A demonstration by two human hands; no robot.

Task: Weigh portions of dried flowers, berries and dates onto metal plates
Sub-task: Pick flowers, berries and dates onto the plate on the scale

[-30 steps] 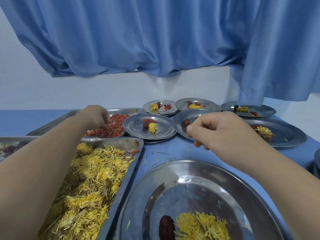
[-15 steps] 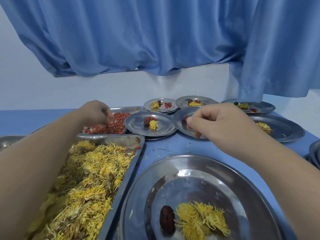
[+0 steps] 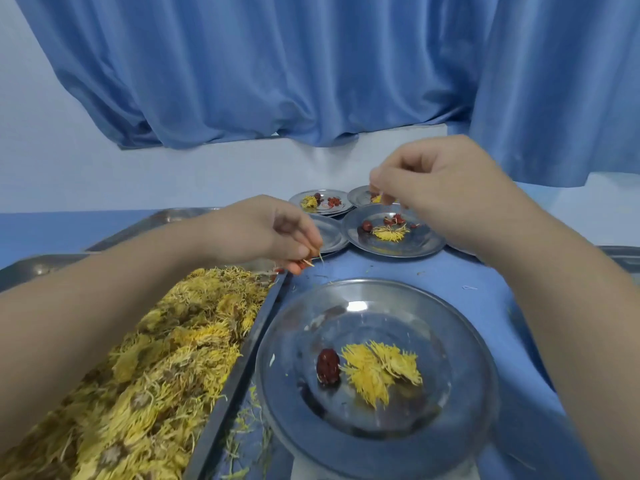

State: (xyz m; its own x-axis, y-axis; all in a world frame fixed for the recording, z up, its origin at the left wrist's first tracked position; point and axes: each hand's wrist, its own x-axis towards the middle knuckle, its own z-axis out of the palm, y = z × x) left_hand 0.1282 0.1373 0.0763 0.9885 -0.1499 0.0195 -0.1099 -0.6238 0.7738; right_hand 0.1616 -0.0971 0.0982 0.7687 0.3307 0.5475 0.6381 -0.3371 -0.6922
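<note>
Over the corner of the flower tray [image 3: 228, 403], my left fingers [image 3: 294, 251] pinch red berries [image 3: 303, 265]. My right fingers [image 3: 381, 181] curl above a plate [image 3: 391, 251]; can't tell what they hold.

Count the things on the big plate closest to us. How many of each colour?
Dark red date: 1
Yellow flower heap: 1
Total on the near plate: 2

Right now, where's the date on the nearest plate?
Head view, lower centre: the date lies in the near plate, just left of its yellow flowers and right of the flower tray.
</note>
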